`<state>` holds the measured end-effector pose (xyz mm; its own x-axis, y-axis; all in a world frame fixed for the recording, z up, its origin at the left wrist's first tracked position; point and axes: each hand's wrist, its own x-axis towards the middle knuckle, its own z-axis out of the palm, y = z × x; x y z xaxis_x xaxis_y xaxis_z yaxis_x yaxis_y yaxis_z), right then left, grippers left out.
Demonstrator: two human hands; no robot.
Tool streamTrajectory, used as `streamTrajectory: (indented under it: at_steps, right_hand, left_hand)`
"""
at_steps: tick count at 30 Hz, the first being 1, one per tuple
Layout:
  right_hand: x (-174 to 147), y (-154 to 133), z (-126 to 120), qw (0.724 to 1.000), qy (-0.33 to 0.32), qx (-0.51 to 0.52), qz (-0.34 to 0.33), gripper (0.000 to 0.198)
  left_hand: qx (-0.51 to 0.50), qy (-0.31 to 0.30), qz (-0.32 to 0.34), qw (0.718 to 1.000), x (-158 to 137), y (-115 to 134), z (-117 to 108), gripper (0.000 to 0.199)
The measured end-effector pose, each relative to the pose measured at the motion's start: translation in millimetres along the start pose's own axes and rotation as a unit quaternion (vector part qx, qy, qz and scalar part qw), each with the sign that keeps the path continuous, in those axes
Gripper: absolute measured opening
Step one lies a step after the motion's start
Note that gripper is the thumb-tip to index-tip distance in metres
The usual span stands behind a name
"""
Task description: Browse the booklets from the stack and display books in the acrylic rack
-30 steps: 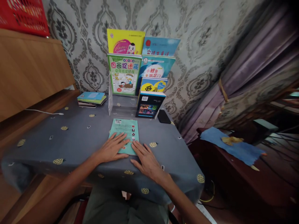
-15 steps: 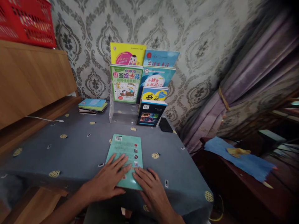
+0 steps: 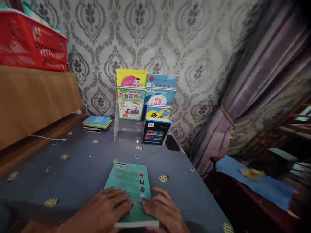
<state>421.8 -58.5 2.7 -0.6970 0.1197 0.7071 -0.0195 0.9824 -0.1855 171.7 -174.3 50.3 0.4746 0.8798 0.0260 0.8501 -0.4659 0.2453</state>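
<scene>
A grey tabletop (image 3: 73, 168) is carrying an acrylic rack (image 3: 126, 129) at twelve o'clock, books reading 画捉迷藏 and 小鲤鱼跳龙门; a teal book (image 3: 130, 184), barcode upward, is lying at six o'clock; left hand (image 3: 107, 210) and right hand (image 3: 165, 212) are pressing it, each grip flat and open.

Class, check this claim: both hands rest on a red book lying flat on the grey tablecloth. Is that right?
Not quite: the head view shows the book is teal green, not red. The left hand and right hand do rest on it, flat on the grey tablecloth.
</scene>
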Motion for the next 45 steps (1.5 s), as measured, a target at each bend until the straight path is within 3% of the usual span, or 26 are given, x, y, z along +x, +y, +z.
streamTrajectory:
  at_steps: [4,7,11,15,18,23,28,33,37,39,42,45]
  right_hand:
    - [29,8,-12,0.987,0.062,0.089,0.122,0.032]
    - [51,19,-11,0.962,0.116,0.131,0.21,0.04]
    - [79,40,-1,0.918,0.204,0.198,0.276,0.047]
    - [102,61,15,0.871,0.279,0.27,0.301,0.047]
    - [108,71,30,0.848,0.315,0.281,0.321,0.05]
    - [96,84,52,0.84,0.31,0.293,0.335,0.054]
    - [84,101,70,0.832,0.295,0.298,0.364,0.057]
    - [83,117,84,0.827,0.293,0.283,0.387,0.063]
    - [82,121,87,0.836,0.284,0.265,0.387,0.064]
    - [82,121,84,0.847,0.273,0.256,0.376,0.063]
    - [84,117,74,0.864,0.254,0.243,0.36,0.06]
    - [86,109,58,0.877,0.235,0.224,0.354,0.054]
  left_hand:
    - [-0.037,0.126,-0.047,0.99,1,1,-38,0.031]
    - [-0.121,0.244,-0.088,0.958,11,-18,-44,0.042]
    - [-0.275,0.396,-0.156,0.862,37,-43,-47,0.05]
    - [-0.358,0.501,-0.145,0.774,68,-60,-41,0.044]
    - [-0.408,0.521,-0.137,0.737,90,-72,-25,0.055]
    - [-0.452,0.574,-0.191,0.656,113,-99,5,0.069]
    - [-0.486,0.523,-0.196,0.672,123,-118,18,0.069]
    - [-0.501,0.529,-0.21,0.652,134,-127,17,0.066]
    - [-0.535,0.493,-0.175,0.663,137,-131,15,0.063]
    - [-0.539,0.504,-0.185,0.649,137,-132,14,0.062]
    - [-0.564,0.523,-0.219,0.601,138,-130,11,0.061]
    - [-0.627,0.499,-0.209,0.56,140,-123,6,0.062]
